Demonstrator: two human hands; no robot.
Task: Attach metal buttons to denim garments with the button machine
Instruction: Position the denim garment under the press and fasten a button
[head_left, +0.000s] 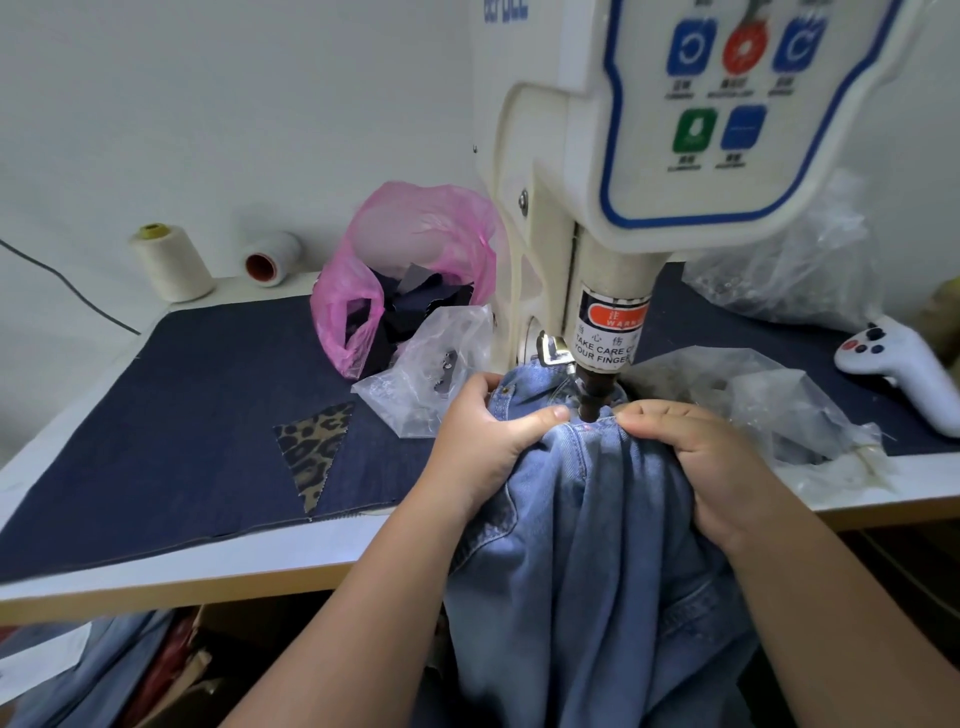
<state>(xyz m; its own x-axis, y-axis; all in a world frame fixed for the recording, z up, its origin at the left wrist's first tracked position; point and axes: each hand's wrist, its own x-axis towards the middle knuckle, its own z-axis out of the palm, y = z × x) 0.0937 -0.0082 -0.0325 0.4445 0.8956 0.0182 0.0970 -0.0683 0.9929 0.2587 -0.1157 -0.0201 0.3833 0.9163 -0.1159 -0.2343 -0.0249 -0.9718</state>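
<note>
Denim garment (587, 519) hangs bunched over the table's front edge, its top gathered right under the dark punch tip (592, 402) of the white button machine (613, 218). Left hand (483, 441) grips a fold of the cloth just left of the punch, fingers curled over the far side and thumb pressed flat along the near edge. Right hand (696, 457) clutches the fabric just right of the punch, fingers curled tightly into the folds, thumb tip close beside the punch. Both thumbs nearly meet below the tip. Dark blue cloth (171, 415) covers the table (156, 577), with a leopard-print scrap (311, 447), a pink bag (410, 270) and clear bags (426, 374) nearby.
</note>
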